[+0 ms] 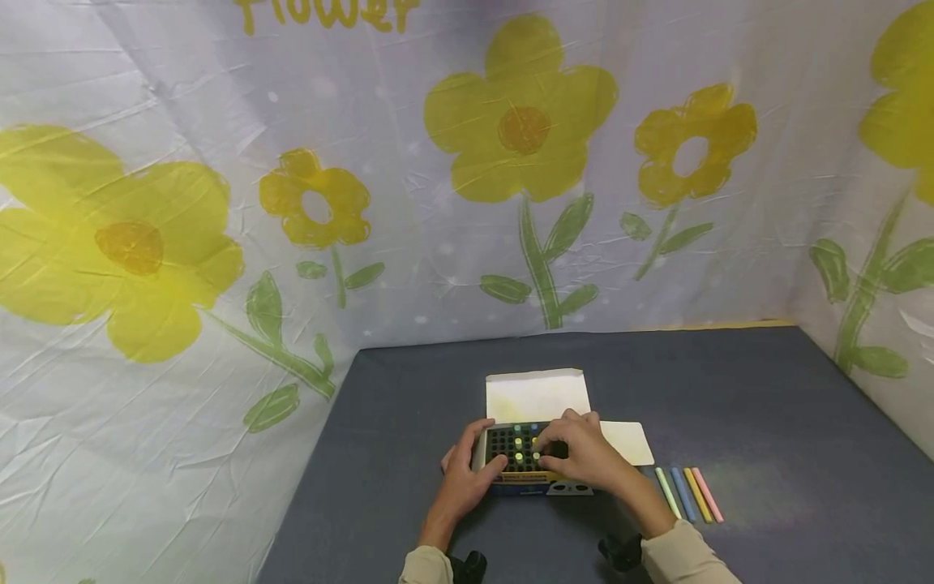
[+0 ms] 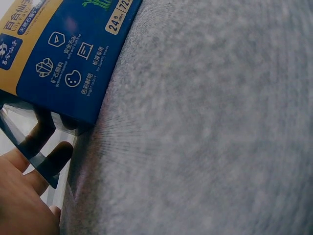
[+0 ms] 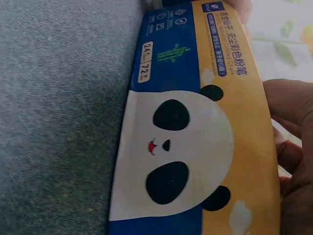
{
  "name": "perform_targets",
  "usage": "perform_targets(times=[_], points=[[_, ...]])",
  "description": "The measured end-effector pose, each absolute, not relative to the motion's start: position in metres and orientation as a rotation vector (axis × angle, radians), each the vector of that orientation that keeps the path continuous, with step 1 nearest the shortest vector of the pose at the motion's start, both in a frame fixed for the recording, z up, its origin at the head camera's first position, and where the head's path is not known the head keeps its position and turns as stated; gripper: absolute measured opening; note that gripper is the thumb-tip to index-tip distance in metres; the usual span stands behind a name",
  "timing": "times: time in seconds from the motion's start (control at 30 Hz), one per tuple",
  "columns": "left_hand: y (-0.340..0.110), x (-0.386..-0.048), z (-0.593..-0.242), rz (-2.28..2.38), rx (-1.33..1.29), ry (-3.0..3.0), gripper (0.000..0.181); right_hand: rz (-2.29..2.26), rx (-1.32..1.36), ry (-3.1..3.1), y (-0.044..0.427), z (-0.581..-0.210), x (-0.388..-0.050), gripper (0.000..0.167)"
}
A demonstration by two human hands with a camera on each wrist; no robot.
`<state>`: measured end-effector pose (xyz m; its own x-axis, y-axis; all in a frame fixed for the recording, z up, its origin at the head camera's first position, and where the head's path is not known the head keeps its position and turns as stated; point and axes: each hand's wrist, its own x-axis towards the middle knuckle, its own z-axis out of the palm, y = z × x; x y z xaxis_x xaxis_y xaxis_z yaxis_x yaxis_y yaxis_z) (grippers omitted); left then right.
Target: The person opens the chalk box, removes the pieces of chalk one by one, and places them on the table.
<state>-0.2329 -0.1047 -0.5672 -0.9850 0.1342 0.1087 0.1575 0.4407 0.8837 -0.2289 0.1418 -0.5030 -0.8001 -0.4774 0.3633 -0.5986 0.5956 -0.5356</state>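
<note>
In the head view, an open chalk box sits on the dark tabletop between the person's hands, its white lid folded out at the far side and a white side flap spread to the right. Inside, a black holder pierced with round holes carries a few upright chalks, their tops green, blue, yellow and pale yellow. The left hand grips the box's left end, thumb at the near edge and fingers toward the far corner. The right hand reaches over the holder with bent fingers, its index finger and thumb at the chalk tops; whether they pinch one cannot be told. Right of the box, beside the right forearm, four sticks lie side by side: a pale green stick, a blue stick, a yellow stick and a pink stick. Behind hangs a white sheet painted with yellow flowers. The left wrist view shows the left hand's fingers at the box's end, partly behind a see-through flap. In the right wrist view, a printed panda fills the box's blue-and-yellow front; the right hand's curled fingers show past the top edge, their tips hidden.
</note>
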Motion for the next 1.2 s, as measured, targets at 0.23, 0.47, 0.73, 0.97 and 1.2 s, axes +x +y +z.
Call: perform_targets(times=[0.23, 0.47, 0.73, 0.97, 1.2], points=[[-0.105, -0.234, -0.569, -1.641, -0.283, -2.637, 0.057, 0.935, 0.921, -2.704, 0.140, -0.496, -0.229, 0.016], [-0.106, -0.234, -0.570, -1.644, -0.276, -2.644, 0.057, 0.953, 0.926, -2.721, 0.140, -0.493, -0.229, 0.015], [-0.106, -0.234, -0.569, -1.645, -0.289, -2.638, 0.056, 1.074, 0.930, -2.679, 0.142, -0.494, -0.229, 0.015], [-0.106, -0.234, -0.569, -1.636, -0.280, -2.647, 0.056, 1.174, 0.971, -2.638, 0.144, -0.491, -0.227, 0.015], [-0.106, -0.235, -0.569, -1.620, -0.305, -2.640, 0.057, 1.220, 0.938, -2.580, 0.141, -0.492, -0.228, 0.018]])
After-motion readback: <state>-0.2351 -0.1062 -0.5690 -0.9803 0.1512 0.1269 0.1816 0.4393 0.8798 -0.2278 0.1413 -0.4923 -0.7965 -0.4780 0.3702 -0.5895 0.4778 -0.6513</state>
